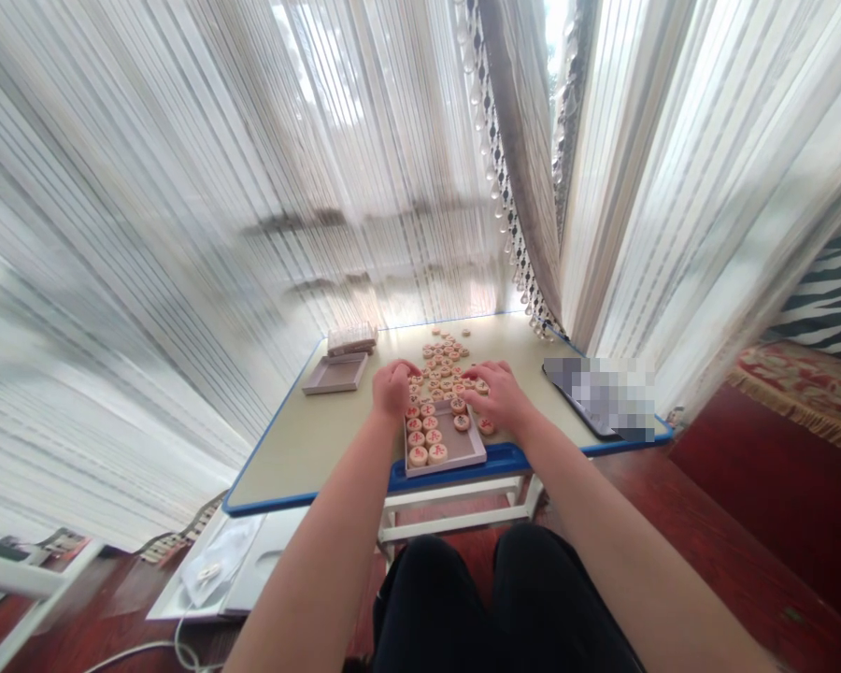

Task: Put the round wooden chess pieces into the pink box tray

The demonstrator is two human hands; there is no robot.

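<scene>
An open shallow box [471, 451] rests at the table's front edge, holding several round wooden pieces [437, 453] with red characters in two columns at its left, plus a couple at its right. My left hand [393, 387] is closed at the box's back left corner, its fingertips by the loose pieces; whether it grips one is hidden. My right hand [494, 393] has its fingers apart at the box's back right, touching or just above pieces there. Beyond the box, many loose pieces [446, 360] spread toward the back of the table.
The blue-edged table [294, 449] also bears an empty box lid [336, 373], a stacked bundle [352, 338] at the back left and a dark-rimmed, partly pixelated flat object [595, 397] at the right. Curtains hang behind. A shelf with a cable is low at the left.
</scene>
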